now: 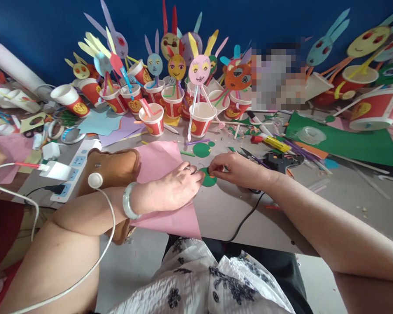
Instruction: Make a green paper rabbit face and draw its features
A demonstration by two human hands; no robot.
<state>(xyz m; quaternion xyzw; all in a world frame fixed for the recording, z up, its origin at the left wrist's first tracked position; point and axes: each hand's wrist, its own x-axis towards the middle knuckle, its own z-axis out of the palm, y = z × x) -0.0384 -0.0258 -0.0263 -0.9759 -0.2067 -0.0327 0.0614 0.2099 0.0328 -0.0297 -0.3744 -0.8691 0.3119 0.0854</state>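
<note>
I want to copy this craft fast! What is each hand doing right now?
Left hand: fingers curled, pinching the edge of the green paper circle.
Right hand: closed, pinching the same circle from the other side.

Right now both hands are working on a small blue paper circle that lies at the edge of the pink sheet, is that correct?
Not quite: the paper circle is green, not blue. The head view shows the left hand and the right hand meeting over it, at the edge of the pink sheet.
</note>
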